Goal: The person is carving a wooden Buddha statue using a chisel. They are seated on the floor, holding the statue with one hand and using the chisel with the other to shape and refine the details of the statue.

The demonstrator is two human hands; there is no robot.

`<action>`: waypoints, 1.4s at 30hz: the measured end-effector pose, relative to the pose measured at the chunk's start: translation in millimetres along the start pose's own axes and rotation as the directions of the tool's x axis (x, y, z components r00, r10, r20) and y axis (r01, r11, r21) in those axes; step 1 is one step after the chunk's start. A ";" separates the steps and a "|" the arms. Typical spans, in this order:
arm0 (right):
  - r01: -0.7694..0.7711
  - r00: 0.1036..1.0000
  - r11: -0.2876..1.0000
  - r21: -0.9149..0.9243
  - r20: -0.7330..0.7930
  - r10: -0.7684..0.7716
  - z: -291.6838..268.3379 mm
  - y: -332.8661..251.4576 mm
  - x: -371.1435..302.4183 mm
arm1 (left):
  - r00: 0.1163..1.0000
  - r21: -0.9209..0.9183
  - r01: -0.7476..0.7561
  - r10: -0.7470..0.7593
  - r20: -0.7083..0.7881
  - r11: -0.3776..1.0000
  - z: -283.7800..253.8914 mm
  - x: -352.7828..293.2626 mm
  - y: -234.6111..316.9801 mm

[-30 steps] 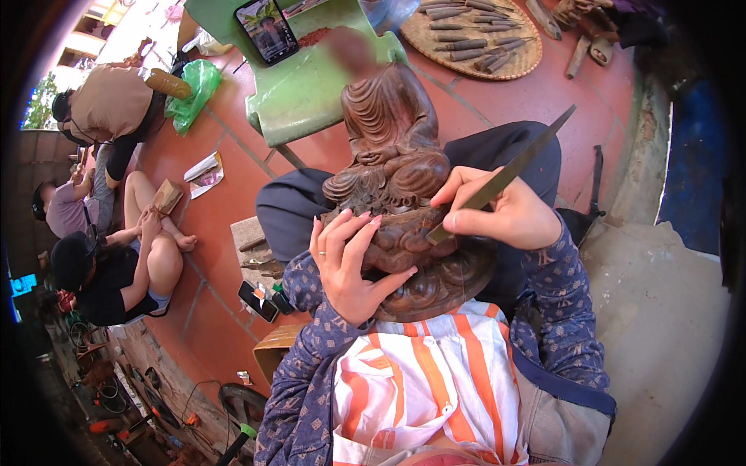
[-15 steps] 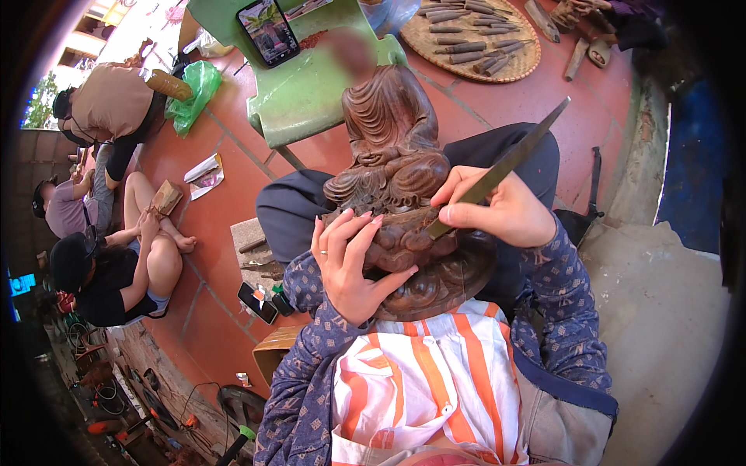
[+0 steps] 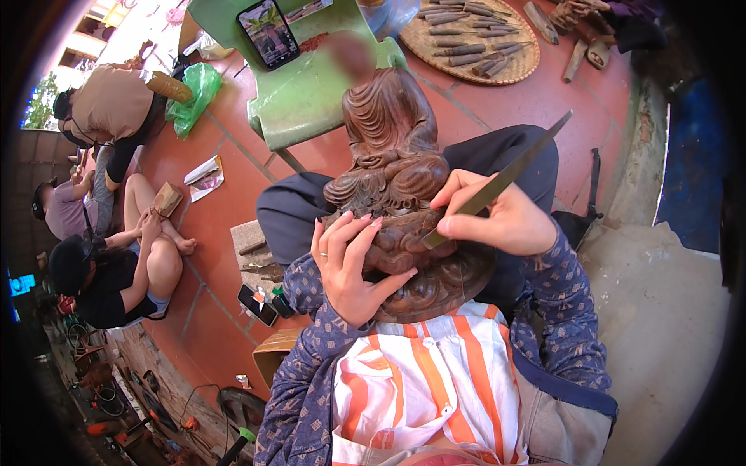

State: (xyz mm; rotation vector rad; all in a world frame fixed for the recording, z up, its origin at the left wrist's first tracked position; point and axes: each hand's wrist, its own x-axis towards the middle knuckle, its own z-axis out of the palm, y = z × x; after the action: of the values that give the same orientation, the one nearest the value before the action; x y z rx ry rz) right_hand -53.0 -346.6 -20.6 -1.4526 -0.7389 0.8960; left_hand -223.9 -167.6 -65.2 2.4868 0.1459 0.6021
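Observation:
A dark carved wooden statue [image 3: 388, 116] of a seated, robed figure leans across my lap, its lobed base toward my body. My left hand [image 3: 346, 268] grips the left side of the base, fingers spread over the carving and thumb on the near side. In my right hand [image 3: 501, 213], pinched between thumb and fingers, is a long flat metal file-like blade [image 3: 513, 169]. Its lower end touches the carved band just under the figure's legs; the narrow end points up and right. Where exactly the lower end meets the wood is partly hidden by shadow.
A green plastic chair [image 3: 299, 101] behind the statue carries a phone [image 3: 268, 33]. A round woven tray [image 3: 528, 54] of dark tools lies at the far right. On the left, a phone [image 3: 258, 305] lies near a stone slab [image 3: 250, 241]; other people [image 3: 113, 268] sit working on the tiled floor.
The blade has turned a little, its upper end dipping slightly lower. My right hand has shifted slightly with it; my left hand stays in place on the statue.

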 end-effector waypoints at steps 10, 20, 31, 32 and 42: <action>0.006 1.000 1.000 0.008 -0.015 -0.006 -2.1 0.8 -0.6 | 1.000 -0.002 -0.007 0.007 -0.009 1.000 1.1 0.3 -0.3; 0.170 0.985 0.977 -0.126 -0.002 -0.172 1.1 12.0 -3.5 | 1.000 0.023 -0.021 0.021 0.000 1.000 -1.1 1.4 1.0; 0.113 0.993 0.993 -0.033 -0.021 -0.114 -1.5 16.2 -5.7 | 1.000 0.024 -0.019 0.019 0.009 1.000 -0.9 0.8 1.0; 0.076 0.996 0.997 0.032 -0.043 -0.075 -3.4 16.8 -5.7 | 1.000 0.025 -0.020 0.020 0.010 0.999 -0.8 1.1 1.1; 0.065 0.995 0.992 0.105 -0.079 -0.057 -6.3 20.2 -7.4 | 1.000 0.005 -0.010 0.010 0.002 1.000 0.3 1.2 1.2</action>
State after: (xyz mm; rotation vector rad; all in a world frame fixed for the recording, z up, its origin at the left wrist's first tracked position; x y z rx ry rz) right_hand -52.5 -357.8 -40.0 -1.3542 -0.6650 0.8167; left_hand -222.7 -168.5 -64.2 2.4942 0.1343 0.6035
